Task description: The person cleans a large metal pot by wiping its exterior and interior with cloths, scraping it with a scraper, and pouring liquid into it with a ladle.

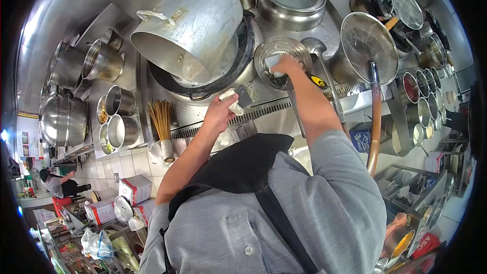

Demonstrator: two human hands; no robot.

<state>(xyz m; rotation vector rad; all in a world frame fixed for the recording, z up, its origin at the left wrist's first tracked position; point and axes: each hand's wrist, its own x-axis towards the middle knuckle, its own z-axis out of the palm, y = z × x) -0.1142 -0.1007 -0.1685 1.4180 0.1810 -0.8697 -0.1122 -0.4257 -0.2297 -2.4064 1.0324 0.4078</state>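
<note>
My left hand [219, 113] is closed around the pale handle of a small scraper [244, 96], whose dark flat end points up and right above the slotted drain. My right hand [288, 66] grips a white block [274, 62] and reaches into a round perforated strainer [284, 45]; what the block is cannot be made out. Beside that strainer, a long-handled ladle [314, 46] lies on the steel counter. Left of my hands, a big aluminium pot [195, 25] rests tipped on its side over a black wok [172, 82].
A bamboo brush [161, 122] stands near the front left edge. A wide sieve [369, 45] with a long handle lies at the right. Beyond the wok sits a steel basin [292, 2]. Pots [104, 61] fill the left side; a co-worker [61, 182] sits far left.
</note>
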